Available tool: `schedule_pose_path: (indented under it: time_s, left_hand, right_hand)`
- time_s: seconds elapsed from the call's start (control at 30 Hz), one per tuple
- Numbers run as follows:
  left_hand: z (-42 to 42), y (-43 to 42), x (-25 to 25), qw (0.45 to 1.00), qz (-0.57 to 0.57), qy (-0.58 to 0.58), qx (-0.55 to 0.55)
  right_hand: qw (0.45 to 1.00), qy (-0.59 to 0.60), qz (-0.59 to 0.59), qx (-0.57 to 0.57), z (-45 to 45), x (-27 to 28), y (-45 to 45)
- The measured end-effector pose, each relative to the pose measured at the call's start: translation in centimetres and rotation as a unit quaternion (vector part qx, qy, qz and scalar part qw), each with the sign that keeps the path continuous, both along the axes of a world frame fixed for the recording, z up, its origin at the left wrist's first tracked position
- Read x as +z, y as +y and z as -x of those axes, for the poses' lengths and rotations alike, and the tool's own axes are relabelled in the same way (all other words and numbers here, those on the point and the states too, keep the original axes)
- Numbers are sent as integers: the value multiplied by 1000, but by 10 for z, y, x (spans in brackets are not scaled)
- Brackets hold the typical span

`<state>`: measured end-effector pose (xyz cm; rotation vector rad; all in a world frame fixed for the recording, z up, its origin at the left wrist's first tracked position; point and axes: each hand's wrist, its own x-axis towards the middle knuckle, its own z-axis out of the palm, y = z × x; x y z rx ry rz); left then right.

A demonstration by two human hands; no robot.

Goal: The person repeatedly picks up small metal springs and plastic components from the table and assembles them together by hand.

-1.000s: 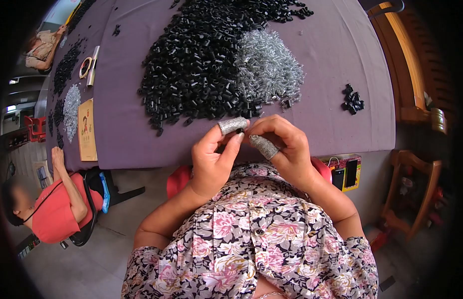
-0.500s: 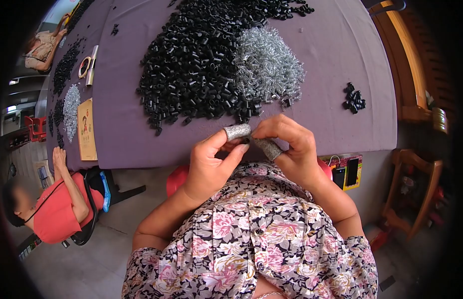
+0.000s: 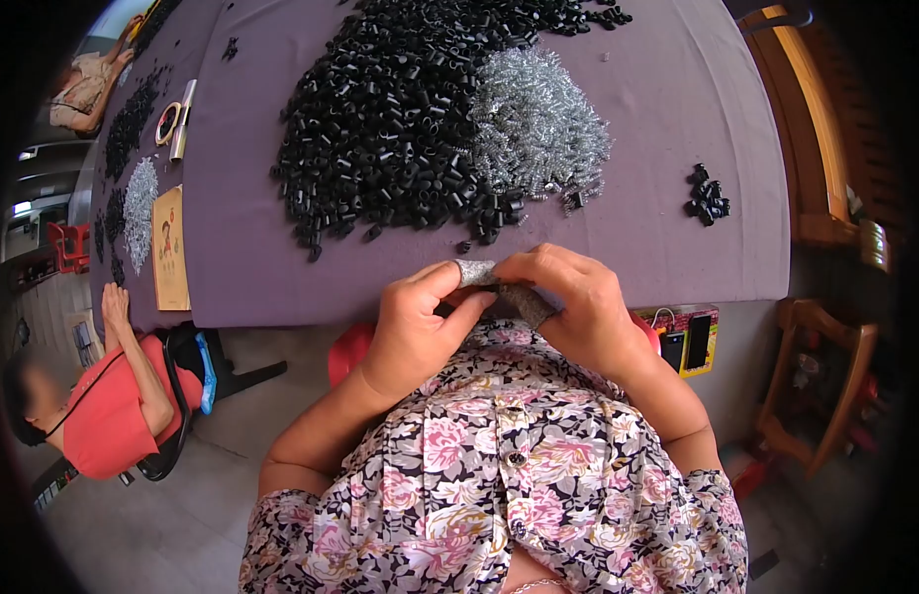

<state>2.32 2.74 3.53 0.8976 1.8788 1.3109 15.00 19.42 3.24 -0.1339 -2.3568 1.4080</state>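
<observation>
My left hand (image 3: pixel 417 319) is closed in a pinch on a small black plastic cap (image 3: pixel 491 288), of which only a dark sliver shows. Grey tape or a sleeve wraps its index finger. My right hand (image 3: pixel 585 300) meets it at the fingertips, closed, its thumb also wrapped in grey. Whatever its fingertips hold is hidden. Just beyond the hands spreads a large pile of black plastic caps (image 3: pixel 380 148). A heap of small silvery coil springs (image 3: pixel 543 124) adjoins its right side.
A small group of black pieces (image 3: pixel 708 195) lies to the right on the purple tablecloth (image 3: pixel 667 119). At left are a booklet (image 3: pixel 169 247), a tape roll (image 3: pixel 168 123) and another spring pile (image 3: pixel 141 213). A person in red (image 3: pixel 123 411) sits at left; a wooden chair (image 3: pixel 821 376) stands right.
My right hand's fingers have come down and closed over the left fingertips, covering most of the black cap. The view has shifted slightly.
</observation>
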Motion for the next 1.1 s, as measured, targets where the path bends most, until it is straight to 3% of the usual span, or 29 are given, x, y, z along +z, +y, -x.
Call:
schedule_pose_path:
  time_s: [0.07,0.17,0.23,0.37,0.43,0.47,0.57,0.67,0.8,1.0,1.1]
  left_hand:
    - [1,-2,1,999,2,38,-23]
    - [2,-6,4,995,-19,61,-71]
    - [3,-12,3,991,-30,63,-114]
    - [4,-23,0,989,-37,-59,-130]
    - [3,-27,-2,964,-15,-264,-35]
    - [9,-28,0,958,-16,-286,-2]
    - [23,-29,-17,946,-68,-301,97]
    - [22,-28,-19,948,-77,-294,95]
    - [17,-21,-18,947,-85,-285,119]
    - [14,-20,-17,950,-91,-274,123]
    - [13,-19,-18,951,-100,-276,98]
  right_hand:
    - [1000,-14,7,13,0,0,0]
    - [974,-136,173,48,-5,8,2]
    - [948,-204,220,103,-5,12,10]
    - [926,-232,254,156,-3,7,9]
    - [929,-208,287,107,0,10,5]
    - [930,-195,302,83,3,11,4]
    - [997,-74,-36,-1,15,9,10]
    - [982,-5,-187,3,35,-2,10]
    - [963,-8,-268,19,46,-15,10]
    - [966,2,-254,39,46,-13,12]
    - [982,1,-189,21,40,-9,12]
